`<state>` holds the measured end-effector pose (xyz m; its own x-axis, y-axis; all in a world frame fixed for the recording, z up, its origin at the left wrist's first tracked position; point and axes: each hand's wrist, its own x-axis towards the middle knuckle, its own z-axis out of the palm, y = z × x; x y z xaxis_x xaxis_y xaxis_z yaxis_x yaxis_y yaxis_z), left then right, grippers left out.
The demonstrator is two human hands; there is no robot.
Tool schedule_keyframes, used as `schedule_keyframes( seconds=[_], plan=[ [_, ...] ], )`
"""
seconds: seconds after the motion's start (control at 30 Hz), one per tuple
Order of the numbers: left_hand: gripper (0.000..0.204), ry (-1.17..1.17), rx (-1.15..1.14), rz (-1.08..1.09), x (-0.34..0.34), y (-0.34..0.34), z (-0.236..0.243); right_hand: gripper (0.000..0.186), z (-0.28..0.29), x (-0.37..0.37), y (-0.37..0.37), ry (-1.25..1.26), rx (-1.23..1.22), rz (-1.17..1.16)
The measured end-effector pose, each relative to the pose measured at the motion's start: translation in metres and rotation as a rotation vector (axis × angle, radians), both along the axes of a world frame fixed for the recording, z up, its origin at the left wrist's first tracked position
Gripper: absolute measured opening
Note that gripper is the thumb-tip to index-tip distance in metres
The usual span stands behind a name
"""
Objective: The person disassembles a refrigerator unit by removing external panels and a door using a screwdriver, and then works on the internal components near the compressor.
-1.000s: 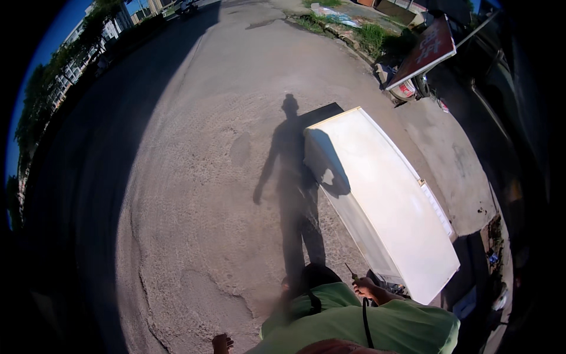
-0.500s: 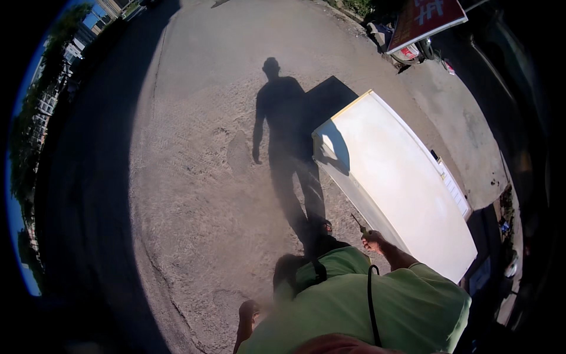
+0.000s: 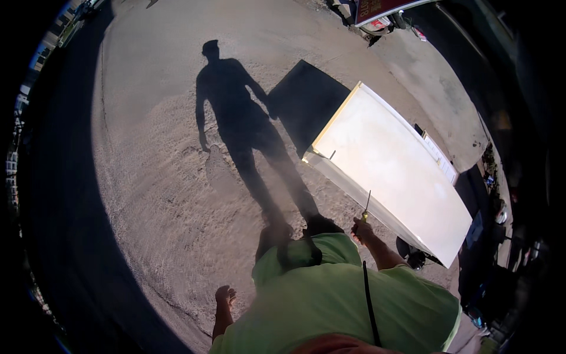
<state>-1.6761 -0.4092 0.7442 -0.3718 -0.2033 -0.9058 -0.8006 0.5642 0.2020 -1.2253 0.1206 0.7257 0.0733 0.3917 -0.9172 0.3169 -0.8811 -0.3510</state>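
In my right hand (image 3: 358,229) is a screwdriver (image 3: 365,212) with a yellowish handle, its thin shaft pointing away from me. It is held beside the near left edge of a large white box-like cabinet (image 3: 395,171). The cabinet's top lies broad and flat in the sun, with a yellowed strip along its far end. My left hand (image 3: 225,296) hangs low at my left side, away from the cabinet. Its fingers are loosely spread and hold nothing that I can see.
Rough concrete ground (image 3: 153,153) stretches ahead and left, with my shadow on it and a dark shaded strip at far left. A red sign (image 3: 389,9) and clutter stand at the far right. A white slatted piece (image 3: 441,156) sits behind the cabinet.
My view has shifted, and the cabinet's near end shows more. My right hand has turned the screwdriver more upright. My left hand has swung out from my side, and my shadow has left the cabinet.
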Motion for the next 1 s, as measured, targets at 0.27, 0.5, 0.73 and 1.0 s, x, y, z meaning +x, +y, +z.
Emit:
schedule_keyframes(
  seconds=[0.27,0.5,0.73,1.0],
  plan=[
    [0.021,0.543,0.401,-0.213,-0.365,0.336,0.058,0.041,-0.002,-0.018,-0.061,0.063,-0.211,-0.422],
    [0.034,-0.015,0.433,-0.801,-0.299,0.494,0.043,0.033,-0.004,-0.118,0.040,-0.008,-0.261,-0.497],
    [0.027,-0.300,-0.017,-0.822,-0.318,0.440,0.003,0.034,0.036,-0.232,0.195,0.202,0.008,-0.622],
    [0.027,-0.281,-0.010,-1.001,-0.499,0.654,-0.038,0.033,0.024,-0.332,0.216,0.202,-0.043,-0.996]
  ],
)
